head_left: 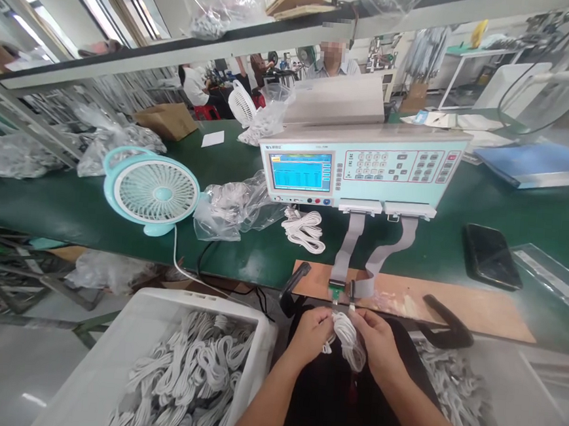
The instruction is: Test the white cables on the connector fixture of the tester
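A coiled white cable (pixel 350 343) hangs between my two hands, over my lap. My left hand (pixel 313 333) is closed on one end of it, just below a small green connector board (pixel 336 292). The fingers of my right hand (pixel 375 341) pinch the other end near a second connector on the board edge. Two grey ribbon cables (pixel 347 247) run from these connectors up to the tester (pixel 367 167), whose blue screen is lit. Both connectors rest at a brown wooden strip (pixel 406 295) along the table's front edge. My fingertips partly hide the plugs.
At the left, a white bin (pixel 143 313) holds many coiled cables; another bin of cables is at the lower right. A turquoise fan (pixel 151 189), bagged cables, a loose coil (pixel 304 230), a phone (pixel 492 255) and black clamps surround the work area. A person sits behind the tester.
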